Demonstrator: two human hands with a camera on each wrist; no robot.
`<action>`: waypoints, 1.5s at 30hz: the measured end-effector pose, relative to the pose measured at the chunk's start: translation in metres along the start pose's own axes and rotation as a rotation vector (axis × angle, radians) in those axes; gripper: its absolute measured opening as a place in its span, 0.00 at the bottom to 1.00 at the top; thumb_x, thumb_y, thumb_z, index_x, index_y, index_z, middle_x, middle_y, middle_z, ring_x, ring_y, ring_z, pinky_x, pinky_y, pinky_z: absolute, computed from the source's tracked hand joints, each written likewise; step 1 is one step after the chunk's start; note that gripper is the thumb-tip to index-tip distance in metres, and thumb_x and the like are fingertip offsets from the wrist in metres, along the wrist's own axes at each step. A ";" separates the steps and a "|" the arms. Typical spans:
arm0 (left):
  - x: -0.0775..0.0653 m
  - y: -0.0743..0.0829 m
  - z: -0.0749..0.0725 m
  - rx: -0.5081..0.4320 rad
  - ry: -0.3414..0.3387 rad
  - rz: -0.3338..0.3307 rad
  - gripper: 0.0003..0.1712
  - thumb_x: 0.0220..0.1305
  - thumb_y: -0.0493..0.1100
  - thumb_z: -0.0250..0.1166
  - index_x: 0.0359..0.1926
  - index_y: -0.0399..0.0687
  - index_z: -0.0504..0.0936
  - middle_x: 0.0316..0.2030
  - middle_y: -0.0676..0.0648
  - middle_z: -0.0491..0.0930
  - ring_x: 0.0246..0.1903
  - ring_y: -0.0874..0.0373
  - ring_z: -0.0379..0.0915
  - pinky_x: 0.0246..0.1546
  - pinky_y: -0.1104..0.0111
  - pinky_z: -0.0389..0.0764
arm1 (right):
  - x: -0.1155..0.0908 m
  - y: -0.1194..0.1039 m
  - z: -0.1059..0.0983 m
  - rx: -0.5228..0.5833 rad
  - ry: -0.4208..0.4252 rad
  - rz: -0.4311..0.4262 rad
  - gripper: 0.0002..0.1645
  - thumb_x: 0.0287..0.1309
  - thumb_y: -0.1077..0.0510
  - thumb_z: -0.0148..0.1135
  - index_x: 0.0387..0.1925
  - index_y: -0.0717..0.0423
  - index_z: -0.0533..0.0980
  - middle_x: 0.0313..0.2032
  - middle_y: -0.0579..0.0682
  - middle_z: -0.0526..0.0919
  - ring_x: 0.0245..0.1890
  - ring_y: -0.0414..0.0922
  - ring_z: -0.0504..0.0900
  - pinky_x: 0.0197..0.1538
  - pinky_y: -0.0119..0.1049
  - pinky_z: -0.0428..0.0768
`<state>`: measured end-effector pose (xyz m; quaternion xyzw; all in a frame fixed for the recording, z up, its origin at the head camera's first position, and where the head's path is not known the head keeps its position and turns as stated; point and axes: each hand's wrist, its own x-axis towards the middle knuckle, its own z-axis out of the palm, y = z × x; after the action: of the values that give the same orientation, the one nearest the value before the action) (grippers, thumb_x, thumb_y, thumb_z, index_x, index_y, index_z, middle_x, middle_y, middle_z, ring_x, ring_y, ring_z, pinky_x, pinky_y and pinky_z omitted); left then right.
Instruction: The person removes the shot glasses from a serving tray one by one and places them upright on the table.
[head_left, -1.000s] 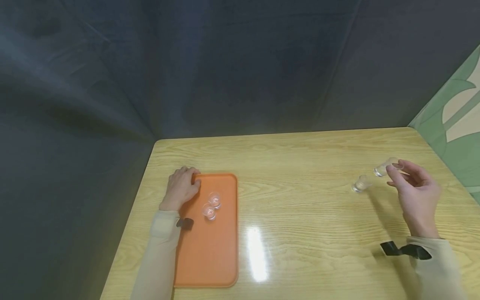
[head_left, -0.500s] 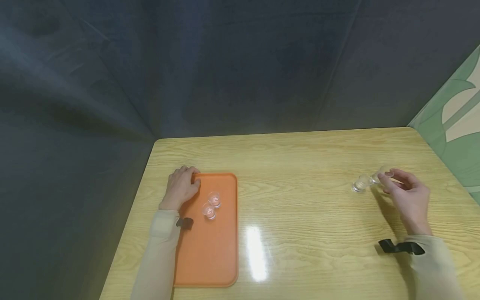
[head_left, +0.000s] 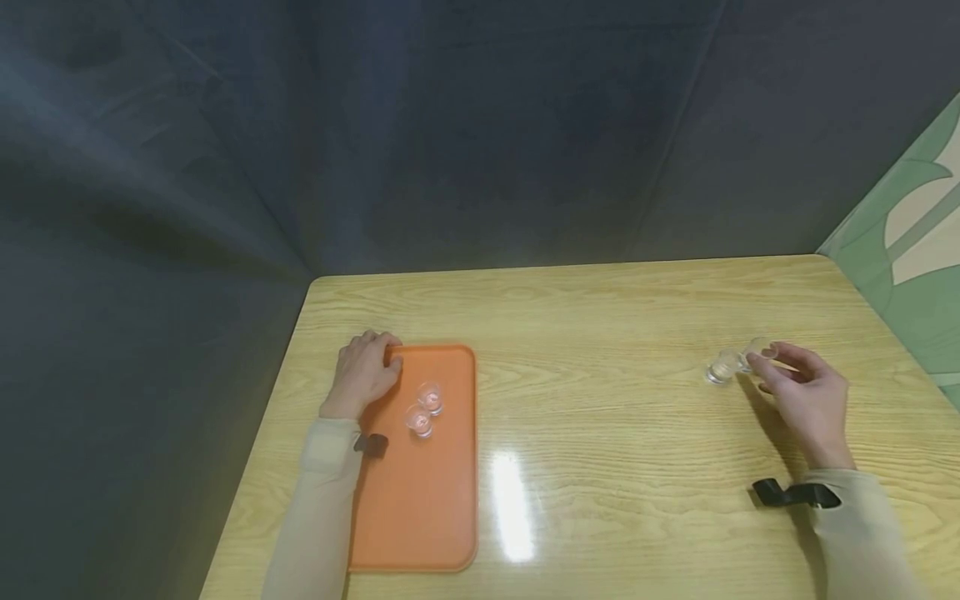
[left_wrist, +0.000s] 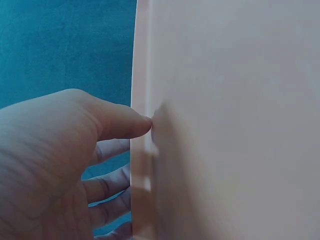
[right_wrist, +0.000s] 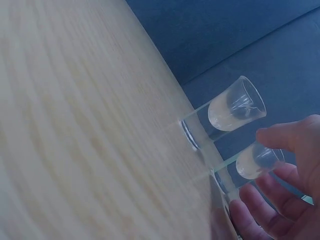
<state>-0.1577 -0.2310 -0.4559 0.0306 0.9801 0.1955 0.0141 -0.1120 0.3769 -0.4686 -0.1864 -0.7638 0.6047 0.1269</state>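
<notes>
1. Pale long sleeves, the left one (head_left: 315,500) and the right one (head_left: 862,533), are reaching in from the near side, a black strap (head_left: 795,496) crossing the right wrist.
2. An orange tray (head_left: 416,517), smooth and round-cornered with a low raised rim, is lying flat at left.
3. The wooden table (head_left: 615,450), its yellow grain streaking crosswise and its surface catching a white glare, is spreading broadly between the tray's right edge and the glassware at right.
4. Two small clear glasses are standing close together on the tray, the nearer glass (head_left: 420,422) and the farther glass (head_left: 431,398), well inside its right rim.
5. The right hand (head_left: 810,396) is narrowing thumb and fingers around the flared upper part of a held glass (right_wrist: 257,160) near the table's right side; whether its base is touching the wood cannot be told.
6. The left hand (head_left: 360,375) is gripping the tray's rim by the far left corner, thumb lying over the edge, fingers outside.
7. A matching upright glass (right_wrist: 235,107), thick-bottomed and flaring at the lip, is standing on the wood just beside the held one.
8. Beyond the table's straight, round-cornered far edge, a dark blue curtain (head_left: 487,142) is hanging in soft folds, while green leaf-patterned cloth (head_left: 922,242) is bordering the right.
</notes>
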 end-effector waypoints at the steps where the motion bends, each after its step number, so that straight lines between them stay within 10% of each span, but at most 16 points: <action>1: 0.000 0.000 0.000 -0.001 -0.003 -0.003 0.20 0.74 0.45 0.62 0.62 0.43 0.83 0.57 0.35 0.81 0.59 0.35 0.75 0.66 0.40 0.70 | 0.000 0.000 0.000 0.001 0.002 -0.001 0.17 0.62 0.58 0.76 0.50 0.43 0.81 0.41 0.27 0.84 0.34 0.21 0.85 0.32 0.19 0.82; 22: 0.000 0.000 0.002 -0.005 0.003 0.007 0.20 0.74 0.45 0.63 0.62 0.42 0.83 0.57 0.35 0.81 0.59 0.35 0.75 0.65 0.41 0.71 | -0.004 -0.006 0.003 -0.059 0.020 0.010 0.18 0.65 0.56 0.74 0.54 0.41 0.80 0.42 0.25 0.82 0.36 0.22 0.82 0.34 0.18 0.82; 31: 0.001 0.000 0.001 0.005 -0.005 -0.003 0.21 0.75 0.45 0.62 0.62 0.42 0.82 0.57 0.35 0.81 0.60 0.34 0.75 0.66 0.40 0.70 | -0.004 -0.037 0.013 -0.059 0.164 -0.012 0.16 0.64 0.54 0.74 0.53 0.44 0.88 0.42 0.23 0.86 0.46 0.24 0.81 0.39 0.13 0.76; 45: 0.000 -0.001 0.002 0.007 -0.009 -0.006 0.20 0.74 0.46 0.62 0.62 0.42 0.82 0.57 0.35 0.81 0.58 0.35 0.75 0.65 0.42 0.71 | -0.038 -0.073 0.049 -0.205 0.045 -0.387 0.19 0.65 0.56 0.73 0.56 0.51 0.87 0.49 0.28 0.86 0.46 0.27 0.84 0.45 0.14 0.78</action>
<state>-0.1579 -0.2308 -0.4581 0.0284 0.9809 0.1918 0.0188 -0.1081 0.3025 -0.4083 -0.0615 -0.8397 0.4842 0.2380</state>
